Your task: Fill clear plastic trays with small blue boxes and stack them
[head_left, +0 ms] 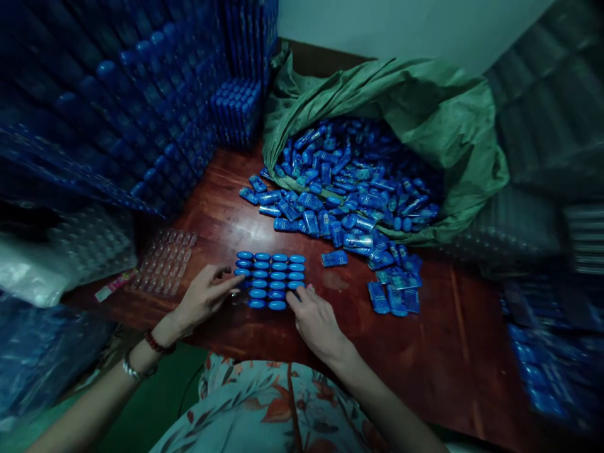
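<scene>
Dark reddish wood makes up the surface (453, 352) in front of me, glossy under dim light. At its centre lies a clear tray filled with blue capsules (271, 280), set in neat rows of four. My left hand (204, 296) rests at the tray's left edge, fingers loosely extended, the fingertips touching the nearest capsules. My right hand (317, 324) sits at the tray's lower right corner, fingers held together and pointing toward it, the tips touching the edge; I cannot tell whether it pinches anything. Just left of the tray lies an empty clear tray (163, 261). Beyond, a green sack (425, 94) lies open on its side, spilling a heap of blue packets (349, 189) across the wood, some scattered near the filled tray. Tall stacks of filled blue trays (141, 94) rise at the left. A floral garment (264, 409) shows at the bottom.
</scene>
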{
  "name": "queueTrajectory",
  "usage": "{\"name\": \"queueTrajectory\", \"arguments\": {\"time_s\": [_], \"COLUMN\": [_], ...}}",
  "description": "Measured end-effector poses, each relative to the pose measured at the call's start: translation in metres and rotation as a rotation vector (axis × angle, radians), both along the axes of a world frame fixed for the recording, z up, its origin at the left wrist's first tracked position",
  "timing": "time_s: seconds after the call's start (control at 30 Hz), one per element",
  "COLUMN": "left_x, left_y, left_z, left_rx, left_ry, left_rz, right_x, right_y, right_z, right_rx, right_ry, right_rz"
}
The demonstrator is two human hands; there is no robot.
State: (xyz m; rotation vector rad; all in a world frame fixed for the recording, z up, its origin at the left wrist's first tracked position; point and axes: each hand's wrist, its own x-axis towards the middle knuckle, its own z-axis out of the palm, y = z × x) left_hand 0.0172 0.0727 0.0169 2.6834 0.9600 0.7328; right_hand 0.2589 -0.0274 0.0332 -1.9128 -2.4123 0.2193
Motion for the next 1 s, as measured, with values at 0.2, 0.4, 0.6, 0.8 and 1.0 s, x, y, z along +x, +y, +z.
{"name": "queueTrajectory", "arguments": {"time_s": [0.2,0.4,0.6,0.8,1.0], "left_x": [0.056,0.143,0.124,-0.004,-0.044], "left_y": [0.092,0.141,0.146,0.060,-0.053], "left_z": [0.001,-0.015,-0.011,0.010,0.006], "left_rx": [-0.243,-0.103,-0.253,-0.406,-0.327], "left_ry": [-0.110,0.483,0.362,-0.035,-0.111], "left_rz": [-0.086,-0.247,-0.291,0.190,0.385], "right_x": [0.019,0.080,0.117,0.110,0.076], "right_y": [-0.022,0.009,0.034,-0.019,-0.056], "right_z": [-0.024,-0.025,-0.042,-0.049,-0.023], "right_rx": [0.437,0.259,0.056,0.059,-0.102], "right_ry": [0.252,0.081,-0.024,0.426,0.696], "right_rz": [-0.118,-0.442,-0.298,-0.238,-0.271]}}
